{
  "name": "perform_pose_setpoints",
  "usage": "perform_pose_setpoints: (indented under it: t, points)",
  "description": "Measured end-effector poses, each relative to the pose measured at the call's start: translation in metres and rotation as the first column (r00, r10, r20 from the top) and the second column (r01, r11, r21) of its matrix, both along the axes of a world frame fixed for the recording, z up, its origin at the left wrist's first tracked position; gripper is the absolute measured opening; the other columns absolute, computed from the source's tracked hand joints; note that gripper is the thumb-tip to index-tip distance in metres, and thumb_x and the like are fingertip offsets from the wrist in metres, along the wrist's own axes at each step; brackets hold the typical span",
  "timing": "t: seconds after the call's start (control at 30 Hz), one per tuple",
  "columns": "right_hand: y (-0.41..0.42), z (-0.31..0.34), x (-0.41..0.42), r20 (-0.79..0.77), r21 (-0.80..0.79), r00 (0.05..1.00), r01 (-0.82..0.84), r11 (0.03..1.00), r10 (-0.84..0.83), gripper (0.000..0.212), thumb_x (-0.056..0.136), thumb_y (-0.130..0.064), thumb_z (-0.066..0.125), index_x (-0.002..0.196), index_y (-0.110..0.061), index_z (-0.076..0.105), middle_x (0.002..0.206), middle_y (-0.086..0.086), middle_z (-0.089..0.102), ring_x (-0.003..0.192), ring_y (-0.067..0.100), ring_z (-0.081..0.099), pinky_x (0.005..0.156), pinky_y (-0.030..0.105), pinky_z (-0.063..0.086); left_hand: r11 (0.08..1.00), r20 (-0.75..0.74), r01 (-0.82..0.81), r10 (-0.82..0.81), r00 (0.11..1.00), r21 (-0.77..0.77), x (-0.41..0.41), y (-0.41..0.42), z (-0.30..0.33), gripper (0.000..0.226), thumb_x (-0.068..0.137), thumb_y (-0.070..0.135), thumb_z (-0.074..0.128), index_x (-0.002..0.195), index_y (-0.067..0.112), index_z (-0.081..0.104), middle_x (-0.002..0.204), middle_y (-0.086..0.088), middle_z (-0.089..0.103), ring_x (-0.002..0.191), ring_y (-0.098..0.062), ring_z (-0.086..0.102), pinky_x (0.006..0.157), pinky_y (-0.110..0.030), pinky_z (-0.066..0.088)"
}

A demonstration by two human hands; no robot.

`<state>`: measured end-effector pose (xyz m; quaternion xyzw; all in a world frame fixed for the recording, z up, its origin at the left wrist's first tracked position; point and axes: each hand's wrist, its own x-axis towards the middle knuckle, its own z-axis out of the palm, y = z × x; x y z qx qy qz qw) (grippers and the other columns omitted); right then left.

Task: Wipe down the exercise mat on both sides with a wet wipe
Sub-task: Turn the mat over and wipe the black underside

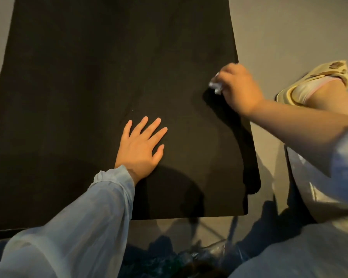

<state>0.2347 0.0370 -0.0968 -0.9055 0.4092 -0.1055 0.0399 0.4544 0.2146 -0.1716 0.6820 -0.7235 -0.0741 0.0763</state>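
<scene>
Exercise mat (109,77), black, no legible writing

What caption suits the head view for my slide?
Left hand flat on the black mat; right hand grips a wet wipe near its right edge.

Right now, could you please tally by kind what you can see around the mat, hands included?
Exercise mat: 1
Wet wipe: 1, bunched in the right hand
Hands: 2, with the left hand flat on the mat
Slipper: 1
Total: 5
</scene>
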Motion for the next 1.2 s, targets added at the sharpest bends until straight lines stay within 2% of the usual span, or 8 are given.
perform_pose_setpoints:
  t: [0.13, 0.2, 0.53, 0.77, 0.87, 1.0, 1.07, 1.2]
  points:
    - [-0.041, -0.023, 0.009, -0.111, 0.062, 0.940, 0.329, 0.942, -0.321, 0.022, 0.092, -0.005, 0.049, 0.109, -0.002, 0.063, 0.115, 0.022, 0.054, 0.106, 0.040, 0.050, 0.086, 0.040, 0.040, 1.000, 0.007, 0.001, -0.001, 1.000, -0.004, 0.001, 0.000, -0.002, 0.046, 0.090, 0.037, 0.046, 0.135, 0.028, 0.049, 0.148, 0.003, 0.039, 0.139, -0.027, 0.029, 0.114, -0.044, 0.003]
    - [-0.034, -0.033, 0.013, -0.182, 0.110, 0.928, 0.348, 0.931, -0.325, 0.023, 0.090, -0.006, 0.050, 0.108, -0.005, 0.063, 0.112, 0.020, 0.056, 0.103, 0.040, 0.053, 0.085, 0.039, 0.042, 1.000, 0.013, 0.006, -0.006, 1.000, -0.003, 0.001, 0.000, -0.001, 0.046, 0.089, 0.035, 0.050, 0.134, 0.028, 0.050, 0.147, 0.002, 0.039, 0.139, -0.027, 0.029, 0.114, -0.045, 0.004]
    - [0.104, -0.030, -0.031, -0.235, 0.382, 0.956, -0.074, 0.921, 0.174, 0.024, 0.084, -0.004, 0.057, 0.106, -0.011, 0.065, 0.103, 0.010, 0.062, 0.095, 0.030, 0.059, 0.080, 0.037, 0.046, 0.999, 0.012, 0.023, -0.023, 1.000, -0.025, 0.002, -0.001, 0.000, 0.044, 0.090, 0.035, 0.048, 0.132, 0.024, 0.053, 0.145, -0.002, 0.043, 0.136, -0.031, 0.034, 0.111, -0.048, 0.010]
    - [0.173, -0.022, -0.061, -0.302, 0.618, 0.798, -0.253, 0.745, 0.522, 0.038, 0.090, -0.018, 0.057, 0.127, -0.023, 0.054, 0.124, 0.001, 0.053, 0.113, 0.018, 0.051, 0.095, 0.029, 0.042, 1.000, 0.092, 0.021, -0.022, 0.996, 0.015, -0.003, 0.001, 0.004, 0.044, 0.093, 0.034, 0.045, 0.135, 0.024, 0.049, 0.148, -0.002, 0.039, 0.138, -0.032, 0.029, 0.112, -0.050, 0.008]
    - [0.182, -0.004, -0.063, -0.282, 0.651, 0.716, -0.346, 0.676, 0.639, 0.038, 0.082, -0.017, 0.069, 0.118, -0.019, 0.060, 0.117, 0.003, 0.058, 0.108, 0.022, 0.055, 0.087, 0.030, 0.045, 0.998, 0.160, -0.048, 0.043, 0.986, 0.033, -0.022, -0.006, 0.012, 0.042, 0.089, 0.033, 0.047, 0.129, 0.022, 0.055, 0.144, -0.004, 0.044, 0.136, -0.030, 0.031, 0.111, -0.054, 0.009]
    - [0.146, 0.020, -0.064, -0.108, 0.410, 0.889, -0.368, 0.835, 0.445, 0.032, 0.064, -0.002, 0.077, 0.092, -0.012, 0.067, 0.093, 0.007, 0.064, 0.083, 0.022, 0.063, 0.071, 0.023, 0.047, 0.994, 0.132, 0.031, -0.045, 0.990, 0.104, -0.051, -0.020, 0.009, 0.055, 0.090, 0.052, 0.021, 0.141, 0.036, 0.036, 0.153, 0.000, 0.026, 0.143, -0.028, 0.012, 0.107, -0.065, -0.001]
    - [0.106, 0.025, -0.059, -0.033, 0.309, 0.978, -0.187, 0.933, 0.207, 0.029, 0.068, 0.009, 0.070, 0.091, -0.006, 0.065, 0.094, 0.013, 0.062, 0.085, 0.029, 0.062, 0.072, 0.027, 0.043, 0.987, 0.222, 0.079, -0.109, 0.969, 0.141, -0.054, -0.021, -0.006, 0.062, 0.086, 0.059, 0.002, 0.146, 0.043, 0.010, 0.158, 0.005, 0.008, 0.145, -0.028, -0.004, 0.102, -0.068, -0.009]
    - [0.022, 0.012, -0.054, 0.049, 0.119, 0.980, 0.188, 0.975, -0.195, 0.024, 0.079, 0.010, 0.053, 0.100, -0.001, 0.061, 0.104, 0.019, 0.057, 0.098, 0.035, 0.054, 0.077, 0.028, 0.036, 0.989, 0.250, 0.029, -0.065, 0.966, 0.146, -0.053, -0.025, -0.016, 0.067, 0.080, 0.062, -0.004, 0.144, 0.046, 0.010, 0.157, 0.010, 0.010, 0.144, -0.024, -0.003, 0.100, -0.064, -0.018]
